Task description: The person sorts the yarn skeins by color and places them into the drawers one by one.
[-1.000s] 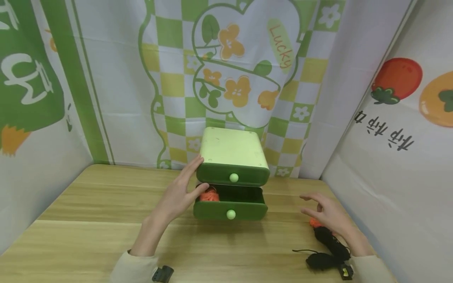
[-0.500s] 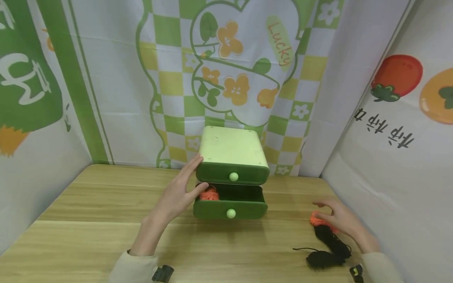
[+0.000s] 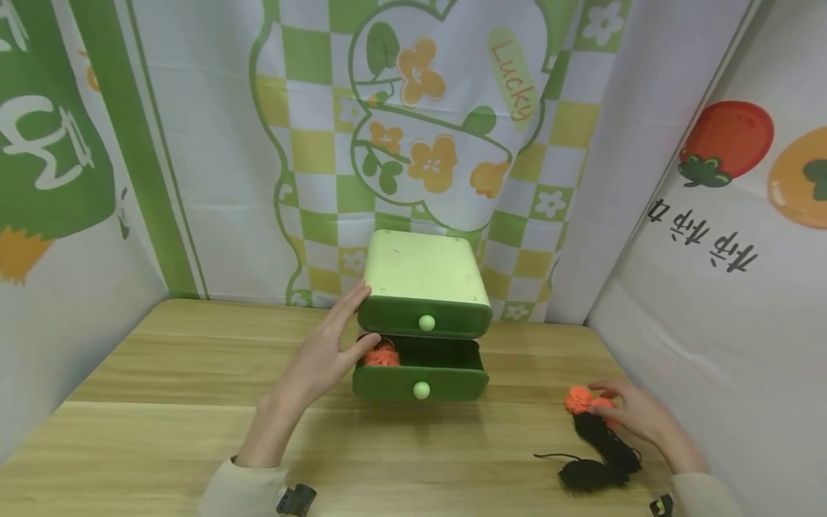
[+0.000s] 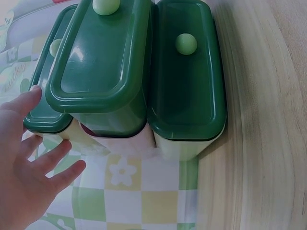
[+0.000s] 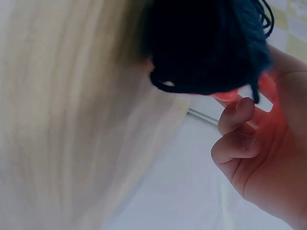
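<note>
A small chest of drawers (image 3: 421, 266), pale green on top, stands at the back middle of the table. Its middle drawer (image 3: 452, 384) is pulled out, with an orange yarn ball (image 3: 383, 355) at the left inside. My left hand (image 3: 321, 359) touches the chest's left side with fingers spread; the left wrist view also shows the hand (image 4: 29, 165) there. At the right, my right hand (image 3: 636, 411) has thumb and index finger about an orange yarn ball (image 3: 604, 406). A second orange ball (image 3: 578, 400) sits beside it. Black yarn (image 3: 604, 449) lies just in front.
The wooden table (image 3: 194, 402) meets a checked cloth wall (image 3: 316, 154) behind the chest. White printed cloth (image 3: 723, 330) borders the table on the right. In the left wrist view, a bottom drawer (image 4: 187, 91) sits pushed in.
My right hand has moved right and toward me, down onto the right orange ball, uncovering the orange balls. The left hand and drawer stay as they were.
</note>
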Motion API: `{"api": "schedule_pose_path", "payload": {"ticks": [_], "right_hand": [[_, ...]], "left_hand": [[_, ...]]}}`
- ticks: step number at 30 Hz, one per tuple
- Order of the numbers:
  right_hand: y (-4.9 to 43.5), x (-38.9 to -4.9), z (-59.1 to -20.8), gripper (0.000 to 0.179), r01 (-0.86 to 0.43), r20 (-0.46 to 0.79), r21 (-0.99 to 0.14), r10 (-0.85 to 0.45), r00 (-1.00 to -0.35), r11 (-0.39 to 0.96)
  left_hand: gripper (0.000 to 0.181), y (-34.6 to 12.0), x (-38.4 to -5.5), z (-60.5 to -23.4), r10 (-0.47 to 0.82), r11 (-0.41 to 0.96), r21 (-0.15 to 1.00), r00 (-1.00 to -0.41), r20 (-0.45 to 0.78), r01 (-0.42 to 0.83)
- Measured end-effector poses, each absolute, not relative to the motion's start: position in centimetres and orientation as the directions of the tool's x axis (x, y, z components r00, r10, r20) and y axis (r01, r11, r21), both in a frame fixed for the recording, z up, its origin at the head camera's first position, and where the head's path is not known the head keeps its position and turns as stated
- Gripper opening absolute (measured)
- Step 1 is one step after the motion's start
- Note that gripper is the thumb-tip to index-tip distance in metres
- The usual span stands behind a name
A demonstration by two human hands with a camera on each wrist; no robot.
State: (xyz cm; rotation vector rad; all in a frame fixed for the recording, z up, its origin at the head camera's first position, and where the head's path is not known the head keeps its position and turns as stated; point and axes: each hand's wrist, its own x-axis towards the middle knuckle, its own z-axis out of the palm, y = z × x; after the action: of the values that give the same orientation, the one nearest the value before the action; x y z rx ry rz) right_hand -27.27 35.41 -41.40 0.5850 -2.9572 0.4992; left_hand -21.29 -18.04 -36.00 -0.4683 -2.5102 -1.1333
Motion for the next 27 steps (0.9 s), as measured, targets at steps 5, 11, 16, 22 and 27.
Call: {"api": "schedule_pose_path", "payload": {"ticks": [5,11,16,22,27], "right_hand": [[35.9,-27.3,-42.1,0.045,-0.380,0.119,-0.298,-0.361,-0.925,0.875],[36.3,-27.6,-42.7,0.041,-0.353,0.124,-0.295,-0.330,-0.936,0.888],[36.0,-27.8,-42.7,0.041,-0.310,0.118,-0.326,-0.287,-0.951,0.893],[35.6,-27.9,-42.8,0.044,-0.273,0.157,-0.280,-0.236,-0.959,0.920],[35.4,-27.9,-42.9,0.038,-0.282,0.207,-0.269,-0.230,-0.951,0.921]], "left_hand": [[0.077,-18.0,-21.2,-36.3,0.152,0.622,0.658,-0.890,0.430,0.424],[0.076,-18.0,-21.3,-36.2,0.158,0.614,0.654,-0.881,0.446,0.441],[0.076,-18.1,-21.2,-36.2,0.154,0.620,0.651,-0.881,0.447,0.438],[0.076,-18.0,-21.2,-36.2,0.150,0.617,0.656,-0.883,0.445,0.435],[0.076,-18.0,-21.2,-36.1,0.151,0.623,0.651,-0.883,0.445,0.434]]}}
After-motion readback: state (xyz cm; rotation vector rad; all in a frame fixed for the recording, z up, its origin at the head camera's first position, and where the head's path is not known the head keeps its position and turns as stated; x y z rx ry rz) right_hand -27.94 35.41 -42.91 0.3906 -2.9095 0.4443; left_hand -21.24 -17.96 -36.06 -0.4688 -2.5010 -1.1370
